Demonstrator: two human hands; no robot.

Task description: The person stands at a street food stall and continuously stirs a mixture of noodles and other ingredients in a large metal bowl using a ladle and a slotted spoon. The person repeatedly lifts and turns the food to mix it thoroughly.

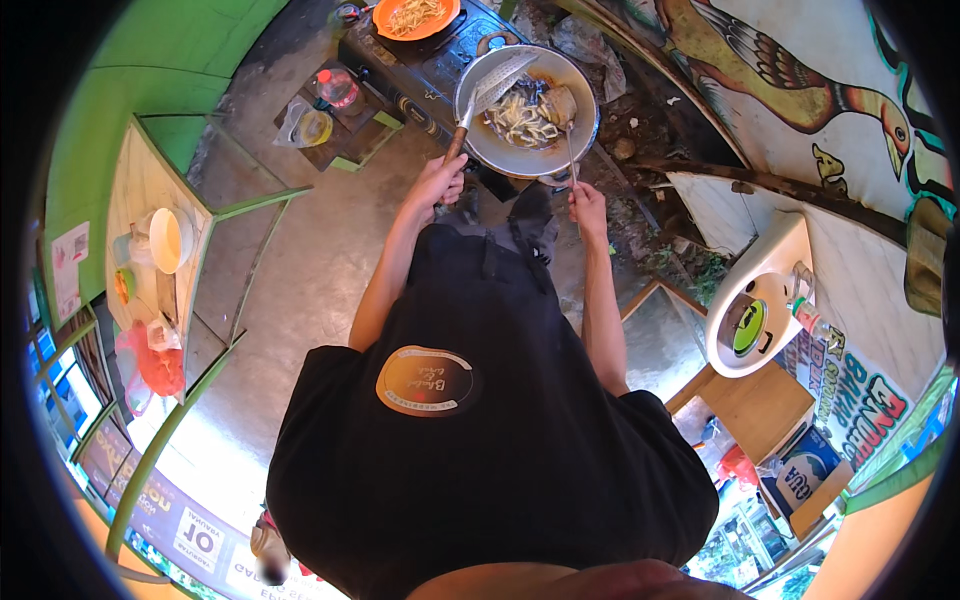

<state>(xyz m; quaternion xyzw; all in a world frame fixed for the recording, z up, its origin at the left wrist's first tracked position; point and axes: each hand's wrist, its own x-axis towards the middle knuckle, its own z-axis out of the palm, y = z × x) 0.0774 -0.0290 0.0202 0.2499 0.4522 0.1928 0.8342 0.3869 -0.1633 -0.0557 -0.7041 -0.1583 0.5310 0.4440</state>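
Note:
My left hand (437, 182) grips the wooden handle of a perforated metal skimmer (501, 79), whose flat head sits over the left rim of a large metal wok (583, 139). In my right hand (588, 205) is the thin handle of a second utensil, perhaps a ladle or turner (559, 107); its broad brownish head is down inside the wok on the right. Pale strips, possibly cut potato (519, 120), lie in dark oil between the two tools. The wok rests at the stove's near right end.
On the stove (435, 75), an orange plate (417, 16) holds more strips. A low wooden stool (341, 139) left of the stove carries a red-capped bottle (337, 88) and a plastic bag with yellow contents (306, 126). A white washbasin (720, 330) is at right, a side table (127, 184) at left.

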